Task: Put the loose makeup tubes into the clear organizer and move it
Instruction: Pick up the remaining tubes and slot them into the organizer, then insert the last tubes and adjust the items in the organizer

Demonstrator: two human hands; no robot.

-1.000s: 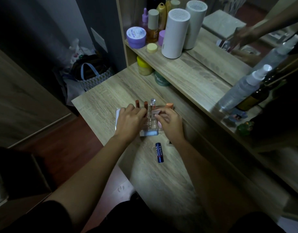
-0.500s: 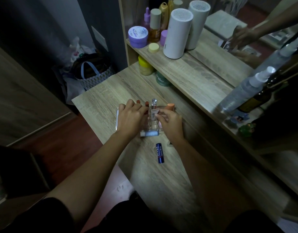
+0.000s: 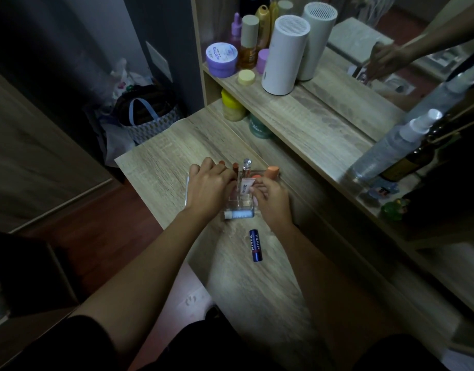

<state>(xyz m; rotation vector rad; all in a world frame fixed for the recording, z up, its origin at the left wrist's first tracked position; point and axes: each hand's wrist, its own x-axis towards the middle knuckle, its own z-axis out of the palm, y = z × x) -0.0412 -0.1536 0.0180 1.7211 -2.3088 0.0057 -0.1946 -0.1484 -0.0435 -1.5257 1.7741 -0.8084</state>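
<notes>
The left hand (image 3: 207,189) curls on the side of the clear plastic organizer (image 3: 240,203) on the wooden desk (image 3: 257,290), the right hand (image 3: 270,199) pinches a small white tube (image 3: 245,186) into it, so the dark blue stick (image 3: 255,245) probably goes next.

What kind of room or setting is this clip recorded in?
Most likely a bedroom dressing table or vanity at home. A mirror backs a wooden shelf crowded with skincare jars and bottles, such as a purple cream jar, and both hands work at a clear organizer of makeup tubes on the desk.
</notes>
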